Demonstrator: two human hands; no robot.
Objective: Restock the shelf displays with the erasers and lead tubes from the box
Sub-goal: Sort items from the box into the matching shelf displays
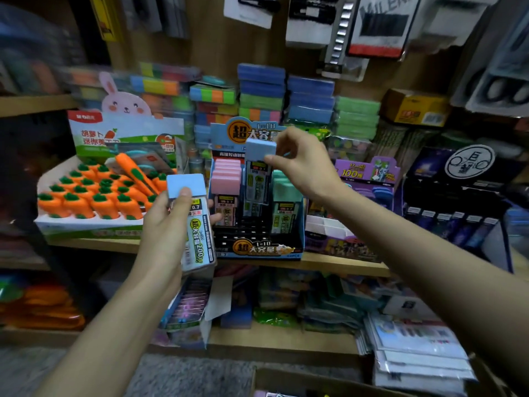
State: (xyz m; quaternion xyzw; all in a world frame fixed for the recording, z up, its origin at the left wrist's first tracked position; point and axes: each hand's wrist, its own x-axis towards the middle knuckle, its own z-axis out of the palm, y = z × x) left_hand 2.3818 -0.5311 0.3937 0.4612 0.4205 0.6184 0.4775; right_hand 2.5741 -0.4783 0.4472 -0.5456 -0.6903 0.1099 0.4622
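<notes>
My left hand [169, 222] grips a blue-capped lead tube [197, 224] in front of the shelf, thumb on its cap. My right hand [303, 161] pinches a second blue-capped lead tube [259, 170] by its cap, held upright over the middle column of the blue lead display [257, 247]. That display holds pink-capped tubes [227, 179] in its left column and green-capped tubes [286, 196] in its right column. The cardboard box [300, 382] shows at the bottom edge.
A carrot eraser display [91, 196] stands left of the lead display. A purple display [366, 179] and a black one [458, 196] sit to its right. Stacked colourful blocks [260, 93] fill the back. Packets [415, 348] lie on the lower shelf.
</notes>
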